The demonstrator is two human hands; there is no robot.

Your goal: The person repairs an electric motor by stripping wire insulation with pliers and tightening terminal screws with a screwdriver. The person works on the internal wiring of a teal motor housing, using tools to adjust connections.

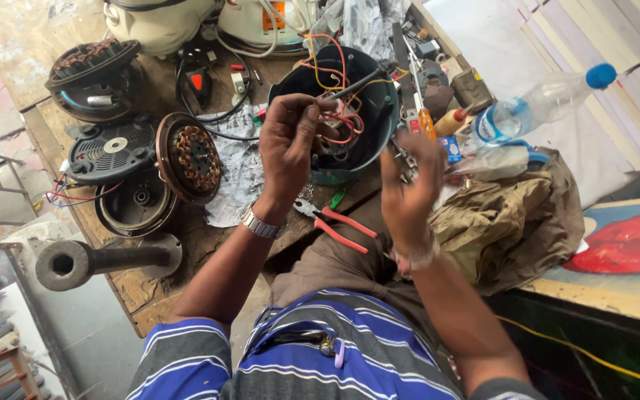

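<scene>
- Worn wooden desk (150, 285) fills my view, cluttered with motor parts; pink paving at top left, pale planks at top right.
- My left hand (288, 141) is raised over the desk, fingers curled shut on thin red and yellow wires (338, 122) coming out of the dark round motor housing (368, 111).
- That housing sits at the desk's far middle, open side facing me, wires spilling out of it.
- My right hand (409, 181) is up near the housing's right rim, blurred; fingers loosely bent. Can't tell if it grips anything.
- Red-handled pliers (342, 226) lie on the desk edge just below and between my two hands, untouched.
- Left of my left hand: copper-wound stator ring (190, 157) leaning on a black vented round cover (109, 152); a second wound stator in a black shell (90, 70) farther back.
- Heavy grey metal shaft with a hollow end (98, 261) lies at the desk's near left corner.
- Clear plastic bottle with blue cap (546, 100) lies tilted at right, above a crumpled brown cloth (516, 218).
- Crumpled grey paper (235, 174) lies under the parts, between stator ring and housing.
</scene>
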